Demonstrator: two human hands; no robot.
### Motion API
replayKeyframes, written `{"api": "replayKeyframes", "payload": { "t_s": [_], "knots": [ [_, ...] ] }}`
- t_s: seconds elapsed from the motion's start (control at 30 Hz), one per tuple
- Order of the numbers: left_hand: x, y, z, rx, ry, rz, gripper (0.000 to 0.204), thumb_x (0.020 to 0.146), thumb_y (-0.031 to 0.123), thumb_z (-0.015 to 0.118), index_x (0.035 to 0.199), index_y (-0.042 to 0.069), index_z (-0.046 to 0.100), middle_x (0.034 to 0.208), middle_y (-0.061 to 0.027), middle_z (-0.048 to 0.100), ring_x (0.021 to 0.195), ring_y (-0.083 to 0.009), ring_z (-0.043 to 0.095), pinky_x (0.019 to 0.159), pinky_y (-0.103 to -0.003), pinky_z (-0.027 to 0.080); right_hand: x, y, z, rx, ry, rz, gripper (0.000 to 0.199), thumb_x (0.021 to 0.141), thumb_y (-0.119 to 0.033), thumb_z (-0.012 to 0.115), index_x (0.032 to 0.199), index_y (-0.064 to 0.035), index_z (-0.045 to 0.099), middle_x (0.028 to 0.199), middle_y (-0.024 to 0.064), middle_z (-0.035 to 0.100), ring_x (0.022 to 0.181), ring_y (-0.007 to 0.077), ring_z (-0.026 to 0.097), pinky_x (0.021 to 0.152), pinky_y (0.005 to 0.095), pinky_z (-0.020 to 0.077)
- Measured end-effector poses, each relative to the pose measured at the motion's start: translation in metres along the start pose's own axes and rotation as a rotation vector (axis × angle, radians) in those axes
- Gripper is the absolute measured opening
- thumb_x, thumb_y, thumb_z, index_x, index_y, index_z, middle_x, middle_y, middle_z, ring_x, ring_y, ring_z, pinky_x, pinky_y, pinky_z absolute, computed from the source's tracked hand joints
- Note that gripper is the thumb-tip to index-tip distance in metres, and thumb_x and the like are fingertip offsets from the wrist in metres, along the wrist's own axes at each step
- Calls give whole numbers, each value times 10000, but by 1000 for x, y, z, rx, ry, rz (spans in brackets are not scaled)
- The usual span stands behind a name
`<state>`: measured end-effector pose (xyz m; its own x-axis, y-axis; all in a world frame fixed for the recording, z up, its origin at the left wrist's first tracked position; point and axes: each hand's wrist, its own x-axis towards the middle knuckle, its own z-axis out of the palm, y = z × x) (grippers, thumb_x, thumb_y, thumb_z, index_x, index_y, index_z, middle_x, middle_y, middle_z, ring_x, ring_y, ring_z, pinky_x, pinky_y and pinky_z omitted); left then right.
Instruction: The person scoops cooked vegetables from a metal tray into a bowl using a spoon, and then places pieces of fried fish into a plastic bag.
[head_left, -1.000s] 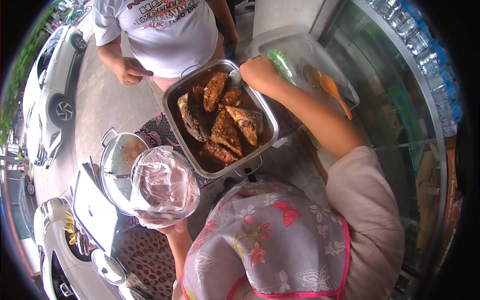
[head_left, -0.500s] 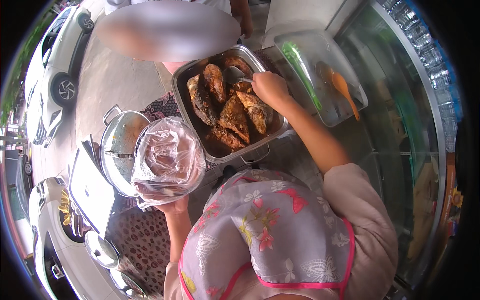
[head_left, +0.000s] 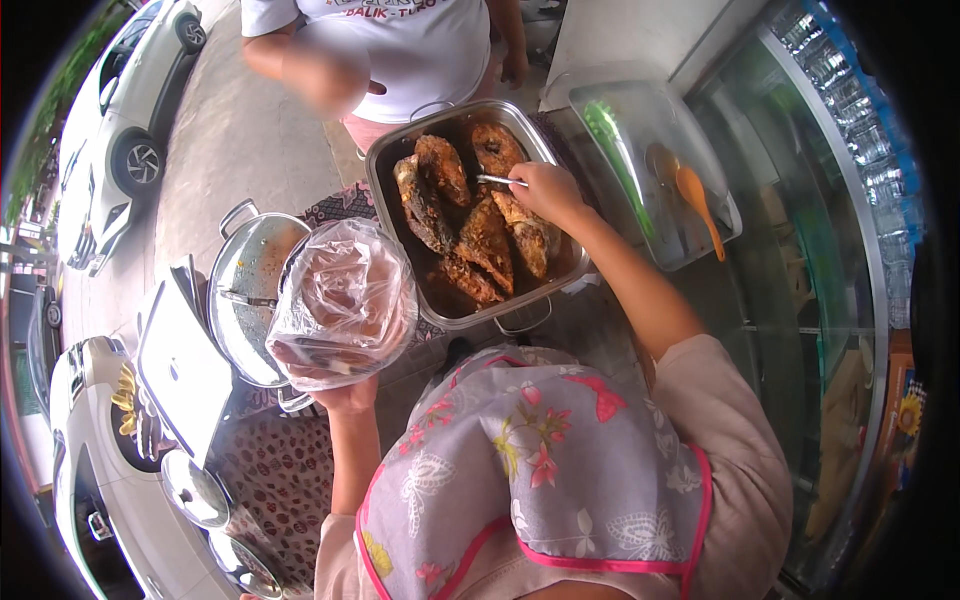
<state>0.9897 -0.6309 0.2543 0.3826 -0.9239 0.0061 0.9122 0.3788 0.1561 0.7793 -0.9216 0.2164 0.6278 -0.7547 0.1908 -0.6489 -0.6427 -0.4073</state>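
While fried fish fills the steel tray (head_left: 385, 200), left hand (head_left: 345, 395) gripping plastic bag (head_left: 345, 300), right hand (head_left: 545, 190) pinching tongs (head_left: 495, 180), street-side stall.

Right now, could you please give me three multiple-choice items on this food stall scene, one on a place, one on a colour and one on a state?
1. Where is the right hand?
A. over the tray of fried fish
B. on the pot lid
C. inside the bag

2. What colour is the spoon under the clear cover?
A. blue
B. orange
C. black

3. How is the bag in the left hand?
A. knotted shut
B. lying flat
C. held open

Answers: 1 A, the hand holds a metal utensil above the fish. 2 B, its bowl and handle are orange. 3 C, the bag's mouth gapes wide.
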Motion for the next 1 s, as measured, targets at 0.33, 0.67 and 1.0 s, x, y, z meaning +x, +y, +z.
{"api": "replayKeyframes", "payload": {
  "t_s": [0.33,0.67,1.0],
  "knots": [
    [31,-13,11,26,-42,-31,441,848,484,426,1067,122,552,1096,-117,546,1032,-272,502,920,-477,368,8,29,-6,347,-132,76,164,746,-194,594,828,-57,634,749,106,630,709,238,608,641,321,463],
    [118,-47,-17,62,93,-65,630,801,556,452,1197,66,433,1155,-133,504,1015,-306,509,890,-467,407,19,6,-129,377,-136,33,195,764,-157,600,882,-4,620,696,69,616,649,115,556,613,261,427],
    [168,-99,-35,-38,-25,-280,542,825,532,424,1142,97,485,1086,-104,544,972,-281,533,855,-479,421,23,-21,-161,280,-308,-141,177,754,-144,584,867,-11,615,737,87,614,669,171,569,614,284,429]
  ]
}}
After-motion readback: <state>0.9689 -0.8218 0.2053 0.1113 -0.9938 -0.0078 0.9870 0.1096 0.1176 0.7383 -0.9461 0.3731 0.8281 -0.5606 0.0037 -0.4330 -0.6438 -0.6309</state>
